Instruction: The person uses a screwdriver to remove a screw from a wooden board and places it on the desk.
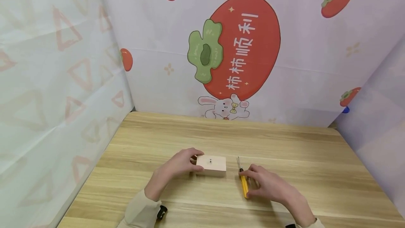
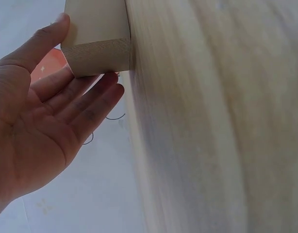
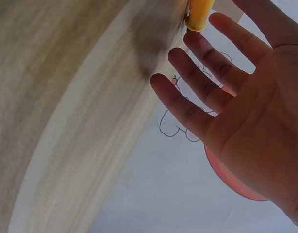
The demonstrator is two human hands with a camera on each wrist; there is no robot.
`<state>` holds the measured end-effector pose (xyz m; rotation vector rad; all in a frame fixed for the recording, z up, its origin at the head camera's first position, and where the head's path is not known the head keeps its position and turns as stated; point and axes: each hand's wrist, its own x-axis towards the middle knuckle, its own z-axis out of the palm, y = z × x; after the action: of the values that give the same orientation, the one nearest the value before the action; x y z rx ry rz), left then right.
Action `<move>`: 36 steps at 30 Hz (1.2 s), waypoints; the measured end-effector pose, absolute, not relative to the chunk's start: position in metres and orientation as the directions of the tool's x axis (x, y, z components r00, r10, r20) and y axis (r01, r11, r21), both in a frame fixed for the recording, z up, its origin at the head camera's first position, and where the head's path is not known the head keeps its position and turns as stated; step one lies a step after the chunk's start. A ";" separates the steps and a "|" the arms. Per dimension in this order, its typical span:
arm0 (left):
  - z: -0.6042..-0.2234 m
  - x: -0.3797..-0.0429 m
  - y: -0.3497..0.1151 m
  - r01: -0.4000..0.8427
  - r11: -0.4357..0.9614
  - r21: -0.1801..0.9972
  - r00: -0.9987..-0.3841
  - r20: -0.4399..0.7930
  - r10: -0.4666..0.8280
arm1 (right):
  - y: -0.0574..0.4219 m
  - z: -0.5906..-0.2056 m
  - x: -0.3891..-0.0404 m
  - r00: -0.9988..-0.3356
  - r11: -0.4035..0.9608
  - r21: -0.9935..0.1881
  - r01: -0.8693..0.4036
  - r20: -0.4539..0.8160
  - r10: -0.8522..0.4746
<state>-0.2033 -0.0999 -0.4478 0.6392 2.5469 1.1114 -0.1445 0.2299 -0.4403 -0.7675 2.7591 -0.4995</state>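
A pale rectangular wooden block (image 1: 211,173) lies on the table, with a small dark metal piece, like a screw (image 1: 210,161), standing up from its top. My left hand (image 1: 181,162) grips the block's left end, thumb at the near side and fingers at the far side. In the left wrist view, the block's end face (image 2: 98,58) sits between thumb and fingers. To the right lies a screwdriver (image 1: 244,185) with a yellow handle and a metal shaft pointing away. My right hand (image 1: 269,184) is beside it, and its fingers (image 3: 202,90) look spread in the right wrist view, close to the handle (image 3: 199,13).
The wood-grain table (image 1: 221,136) reaches back to a white cloth (image 1: 152,87) printed with persimmons and a rabbit. Another patterned cloth (image 1: 41,115) hangs along the left side, and a pale one (image 1: 379,115) along the right.
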 end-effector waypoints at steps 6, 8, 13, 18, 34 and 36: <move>-0.450 -0.203 -0.099 0.265 0.610 0.747 -0.863 -0.097 0.495 | 0.230 -0.444 -0.140 -0.813 0.797 -0.328 -0.508 -0.124 -0.569; -0.450 -0.203 -0.099 0.262 0.608 0.749 -0.865 -0.098 0.493 | 0.229 -0.444 -0.139 -0.806 0.788 -0.326 -0.523 -0.112 -0.581; -0.448 -0.201 -0.099 0.263 0.598 0.757 -0.863 -0.092 0.497 | 0.228 -0.443 -0.137 -0.811 0.787 -0.345 -0.511 -0.109 -0.575; -0.447 -0.200 -0.100 0.268 0.594 0.758 -0.860 -0.089 0.502 | 0.226 -0.440 -0.137 -0.824 0.789 -0.371 -0.489 -0.100 -0.557; -0.450 -0.199 -0.101 0.293 0.599 0.745 -0.858 -0.072 0.509 | 0.224 -0.431 -0.134 -0.770 0.685 -0.385 -0.618 0.125 -0.625; -0.450 -0.199 -0.101 0.296 0.597 0.746 -0.857 -0.069 0.511 | 0.224 -0.430 -0.135 -0.719 0.652 -0.305 -0.694 0.262 -0.643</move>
<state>-0.1990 -0.1007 -0.4496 0.6605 2.5512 1.1166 -0.1355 0.2239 -0.4299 -1.2097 2.9726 -0.6394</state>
